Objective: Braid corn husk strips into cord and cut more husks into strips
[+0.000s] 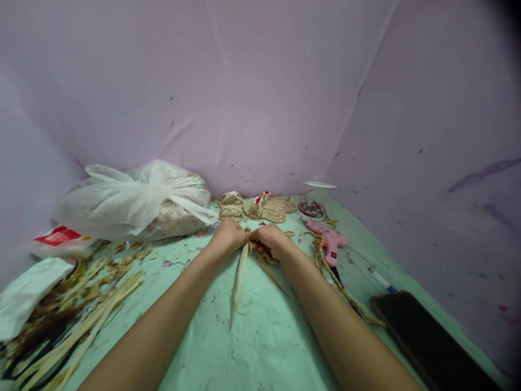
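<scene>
Both hands meet over the middle of the green sheet, close together. My left hand (230, 234) is closed with its fingertips pinching a pale dried plant strip (240, 277), whose long end hangs down toward me. Closed as well, my right hand (271, 239) grips the same strand work at its top, where a thin brown strip (272, 273) trails off to the lower right. The point where the strips join is small and partly hidden by the fingers. Beyond the hands lie woven braided pieces (266, 209) with red and white beads on them.
A stuffed white plastic bag (142, 201) sits at the back left. Loose pale strips (89, 331) and scraps lie at the left. To the right are a pink glue gun (329, 239), a braided cord (345, 296), a dish of beads (310, 209) and a dark phone (427, 336).
</scene>
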`<state>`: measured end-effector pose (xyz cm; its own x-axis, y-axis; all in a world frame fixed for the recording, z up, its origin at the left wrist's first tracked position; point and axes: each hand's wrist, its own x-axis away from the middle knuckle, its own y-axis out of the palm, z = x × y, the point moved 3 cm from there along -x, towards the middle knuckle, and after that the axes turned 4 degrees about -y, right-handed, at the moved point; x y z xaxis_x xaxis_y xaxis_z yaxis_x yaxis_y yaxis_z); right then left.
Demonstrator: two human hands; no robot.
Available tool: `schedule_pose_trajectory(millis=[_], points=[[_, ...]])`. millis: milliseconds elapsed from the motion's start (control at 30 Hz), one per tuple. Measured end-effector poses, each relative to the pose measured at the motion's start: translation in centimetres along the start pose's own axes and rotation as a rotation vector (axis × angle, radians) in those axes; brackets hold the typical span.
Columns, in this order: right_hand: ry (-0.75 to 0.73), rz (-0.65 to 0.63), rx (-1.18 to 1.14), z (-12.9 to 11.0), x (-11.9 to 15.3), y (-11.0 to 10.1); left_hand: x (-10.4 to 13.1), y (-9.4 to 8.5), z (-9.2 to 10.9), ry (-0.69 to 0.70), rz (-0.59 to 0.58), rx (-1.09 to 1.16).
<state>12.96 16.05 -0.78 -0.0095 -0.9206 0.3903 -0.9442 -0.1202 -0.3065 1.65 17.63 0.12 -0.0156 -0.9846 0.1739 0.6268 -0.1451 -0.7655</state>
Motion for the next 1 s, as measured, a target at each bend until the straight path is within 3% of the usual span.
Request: schedule_pose_trajectory(millis=[100,200,400,667,867,1000], points=[[0.02,-0.005,0.001,0.0,0.1,0.0,0.4,0.0,0.1,0.091,0.048,-0.064],[0.015,-0.004,-0.003,0.2,0.0,0.0,0.8,0.2,0.2,0.14,0.042,0.011],[-0.009,-0.011,-0.022,0.9,-1.0,0.0,1.1,1.3,-0.3,-0.169,-0.222,0.485],[-0.044,-0.045,-0.015,1.1,-1.4,-0.1,1.0,1.2,-0.4,-0.254,-0.467,0.664],[-0.109,-0.09,0.062,0.9,-0.9,-0.2,0.6,0.7,-0.7,-0.293,-0.416,0.588],[-0.253,-0.025,0.412,0.3,-0.5,-0.4,0.2,1.0,-0.7,-0.291,-0.358,0.47]])
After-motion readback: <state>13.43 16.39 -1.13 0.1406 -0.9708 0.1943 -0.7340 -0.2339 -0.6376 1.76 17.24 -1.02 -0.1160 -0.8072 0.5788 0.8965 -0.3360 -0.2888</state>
